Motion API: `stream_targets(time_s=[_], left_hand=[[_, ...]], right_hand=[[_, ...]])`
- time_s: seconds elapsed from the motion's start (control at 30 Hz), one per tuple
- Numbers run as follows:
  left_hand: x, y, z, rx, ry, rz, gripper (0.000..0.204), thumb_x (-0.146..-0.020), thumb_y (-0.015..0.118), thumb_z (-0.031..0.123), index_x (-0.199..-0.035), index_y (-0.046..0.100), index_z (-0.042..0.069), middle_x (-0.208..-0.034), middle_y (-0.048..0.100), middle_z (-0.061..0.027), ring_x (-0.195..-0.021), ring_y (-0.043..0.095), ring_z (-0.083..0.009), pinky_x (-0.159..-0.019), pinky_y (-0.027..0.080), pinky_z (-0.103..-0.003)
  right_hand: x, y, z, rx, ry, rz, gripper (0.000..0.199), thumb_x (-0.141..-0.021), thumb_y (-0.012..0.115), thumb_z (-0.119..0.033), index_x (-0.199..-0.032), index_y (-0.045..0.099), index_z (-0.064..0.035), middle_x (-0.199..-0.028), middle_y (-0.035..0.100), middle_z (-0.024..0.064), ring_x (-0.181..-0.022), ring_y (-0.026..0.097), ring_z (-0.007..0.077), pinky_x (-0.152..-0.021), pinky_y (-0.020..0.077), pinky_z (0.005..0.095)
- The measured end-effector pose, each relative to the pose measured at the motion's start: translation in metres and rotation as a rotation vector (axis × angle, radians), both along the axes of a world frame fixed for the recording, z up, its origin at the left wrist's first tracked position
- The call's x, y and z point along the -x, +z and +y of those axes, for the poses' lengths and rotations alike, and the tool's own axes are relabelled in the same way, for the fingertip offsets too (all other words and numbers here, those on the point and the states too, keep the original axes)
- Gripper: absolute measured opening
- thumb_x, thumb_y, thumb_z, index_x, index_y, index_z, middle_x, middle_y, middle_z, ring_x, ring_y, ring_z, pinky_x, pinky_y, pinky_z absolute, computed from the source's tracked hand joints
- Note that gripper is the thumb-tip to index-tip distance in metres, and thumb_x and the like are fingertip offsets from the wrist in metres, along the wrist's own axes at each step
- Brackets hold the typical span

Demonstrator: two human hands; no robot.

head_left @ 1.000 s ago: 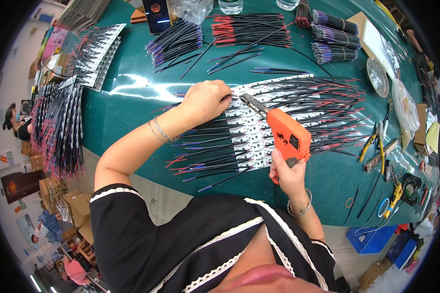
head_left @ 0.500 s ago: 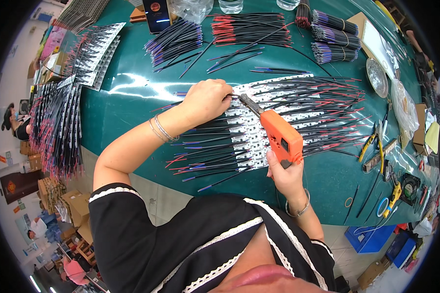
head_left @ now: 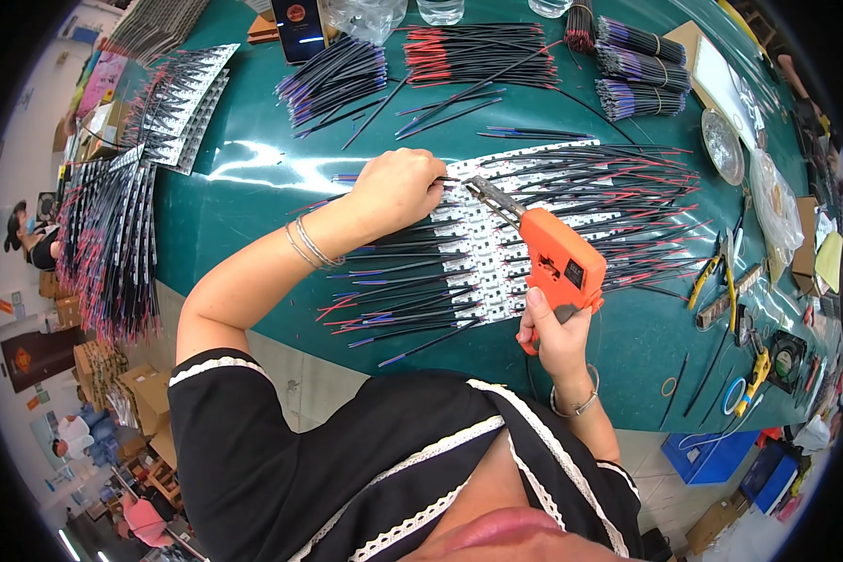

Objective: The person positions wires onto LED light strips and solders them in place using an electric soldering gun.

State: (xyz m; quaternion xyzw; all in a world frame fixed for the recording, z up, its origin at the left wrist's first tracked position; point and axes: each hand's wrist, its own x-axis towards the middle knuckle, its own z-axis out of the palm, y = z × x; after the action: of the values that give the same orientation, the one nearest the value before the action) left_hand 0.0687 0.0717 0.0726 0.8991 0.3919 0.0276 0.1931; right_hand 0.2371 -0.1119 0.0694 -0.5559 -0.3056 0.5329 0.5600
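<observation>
My right hand grips the handle of an orange soldering gun. Its thin metal tip points up and left, near the upper left edge of a panel of white circuit boards. There my left hand is closed in a pinch on a thin black wire, whose end meets the board close to the tip. Whether the tip touches the joint is too small to tell. Rows of black wires with blue and red ends stick out from both sides of the panel.
Loose black wires with purple ends and red ends lie beyond the panel. Tied bundles, a metal dish and pliers sit to the right. Wired board panels hang over the left table edge.
The soldering gun and my right hand have shifted slightly right, and the tip has drawn back a little from the wire end. My left hand stays almost where it was.
</observation>
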Motion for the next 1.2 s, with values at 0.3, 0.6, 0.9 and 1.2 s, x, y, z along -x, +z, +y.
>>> stream_targets(time_s=[0.3, 0.6, 0.9, 1.2], left_hand=[[0.0021, -0.0011, 0.0018, 0.059, 0.009, -0.075, 0.015, -0.070, 0.058, 0.012, -0.077, 0.061, -0.001, -0.078, 0.061, -0.0162, -0.072, 0.059, -0.0326, -0.065, 0.047, -0.039], [-0.0005, -0.0035, -0.0013, 0.039, -0.005, -0.071, 0.015, -0.070, 0.057, 0.011, -0.077, 0.061, -0.001, -0.077, 0.060, -0.0160, -0.071, 0.058, -0.0336, -0.064, 0.046, -0.040], [-0.0054, -0.0026, -0.0058, 0.039, 0.006, -0.016, 0.013, -0.070, 0.055, 0.010, -0.077, 0.059, -0.001, -0.078, 0.059, -0.0164, -0.074, 0.057, -0.0345, -0.066, 0.046, -0.041], [-0.0040, -0.0051, -0.0053, 0.041, 0.002, -0.025, 0.014, -0.070, 0.055, 0.009, -0.077, 0.059, -0.002, -0.078, 0.059, -0.0172, -0.075, 0.057, -0.0346, -0.068, 0.046, -0.041]], right_hand=[[0.0009, -0.0013, -0.0013, 0.018, 0.020, 0.034, 0.013, -0.084, 0.053, -0.011, -0.079, 0.049, 0.0004, -0.051, 0.048, 0.0024, -0.038, 0.046, 0.0089, -0.037, 0.0391, 0.0215], [0.0035, -0.0033, -0.0011, 0.033, 0.029, 0.038, 0.012, -0.083, 0.054, -0.010, -0.079, 0.049, -0.0004, -0.054, 0.048, 0.0024, -0.039, 0.046, 0.0088, -0.037, 0.0389, 0.0212], [0.0055, -0.0058, -0.0039, 0.032, 0.048, -0.080, 0.013, -0.083, 0.056, -0.011, -0.085, 0.048, -0.0002, -0.056, 0.049, 0.0020, -0.040, 0.047, 0.0084, -0.036, 0.0383, 0.0204], [-0.0012, -0.0042, -0.0028, -0.020, -0.007, -0.014, 0.015, -0.083, 0.055, -0.013, -0.086, 0.048, 0.0001, -0.054, 0.048, 0.0021, -0.038, 0.046, 0.0088, -0.035, 0.0381, 0.0208]])
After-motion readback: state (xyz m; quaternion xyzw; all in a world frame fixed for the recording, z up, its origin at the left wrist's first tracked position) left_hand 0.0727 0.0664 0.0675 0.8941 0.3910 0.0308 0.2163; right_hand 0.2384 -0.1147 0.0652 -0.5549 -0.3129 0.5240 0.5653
